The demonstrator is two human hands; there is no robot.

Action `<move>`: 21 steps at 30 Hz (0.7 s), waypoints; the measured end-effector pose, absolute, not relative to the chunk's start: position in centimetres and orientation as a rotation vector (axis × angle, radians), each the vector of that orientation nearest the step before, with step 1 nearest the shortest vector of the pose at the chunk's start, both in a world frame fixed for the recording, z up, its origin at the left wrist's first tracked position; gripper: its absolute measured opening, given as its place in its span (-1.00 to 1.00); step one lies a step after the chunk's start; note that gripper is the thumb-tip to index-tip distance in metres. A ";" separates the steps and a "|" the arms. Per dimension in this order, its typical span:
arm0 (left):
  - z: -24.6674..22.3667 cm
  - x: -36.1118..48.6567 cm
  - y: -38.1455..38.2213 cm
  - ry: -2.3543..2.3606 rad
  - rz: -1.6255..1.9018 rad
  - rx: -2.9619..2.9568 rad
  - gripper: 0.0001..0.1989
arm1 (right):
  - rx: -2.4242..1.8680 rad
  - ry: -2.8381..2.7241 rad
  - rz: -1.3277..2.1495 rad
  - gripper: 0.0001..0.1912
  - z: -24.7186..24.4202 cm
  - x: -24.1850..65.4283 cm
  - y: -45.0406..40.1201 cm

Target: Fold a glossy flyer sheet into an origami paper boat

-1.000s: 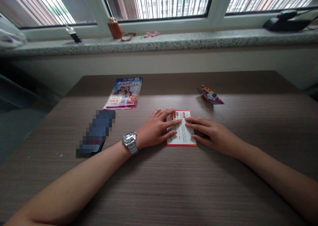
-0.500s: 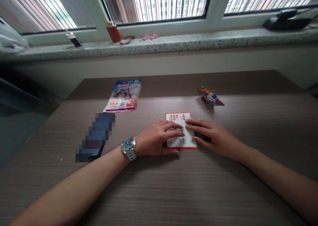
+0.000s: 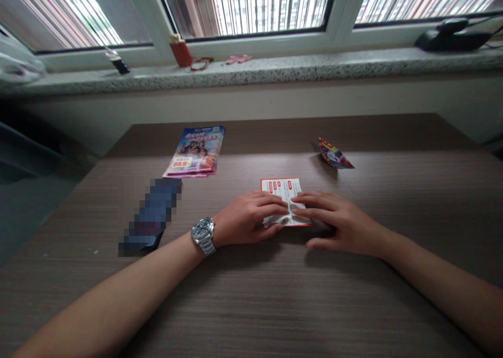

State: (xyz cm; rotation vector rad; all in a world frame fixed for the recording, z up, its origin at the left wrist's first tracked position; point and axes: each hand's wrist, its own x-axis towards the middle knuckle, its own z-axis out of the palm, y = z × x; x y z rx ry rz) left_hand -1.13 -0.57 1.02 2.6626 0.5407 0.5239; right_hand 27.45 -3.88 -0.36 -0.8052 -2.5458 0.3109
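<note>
Under both my hands lies a white paper card with a red border [image 3: 285, 187], its far part flat on the table. Its near edge is bent up and creased. My left hand [image 3: 247, 219] holds the card's left side, with the fingers across it. My right hand [image 3: 334, 219] comes in from the right, its fingertips on the card's right side. A steel wristwatch [image 3: 203, 236] sits on my left wrist. The hands hide much of the card's lower half.
On the brown wood-grain table [image 3: 353, 300] lie a colourful leaflet [image 3: 194, 151], a folded printed paper [image 3: 335, 154] and a pixelated dark object [image 3: 151, 216]. Beyond the table's far edge, a granite windowsill [image 3: 251, 72] holds small items.
The card's near edge has bent up and now looks creased, and the card looks shorter from far to near. My right hand has drawn slightly toward me.
</note>
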 end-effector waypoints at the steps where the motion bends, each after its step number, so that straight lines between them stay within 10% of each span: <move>1: 1.0 -1.1 -0.6 0.544 0.524 2.656 -0.72 | -0.785 -2.551 0.312 -0.46 -0.3 27.4 -3.8; 11: 1.2 -1.3 -0.6 0.527 0.526 2.670 -0.55 | -0.818 -2.477 0.371 -0.75 -0.6 27.5 -3.6; 21: 0.9 -1.5 -0.4 0.556 0.554 2.628 -0.80 | -0.878 -2.375 0.485 -0.77 -0.3 27.5 -3.8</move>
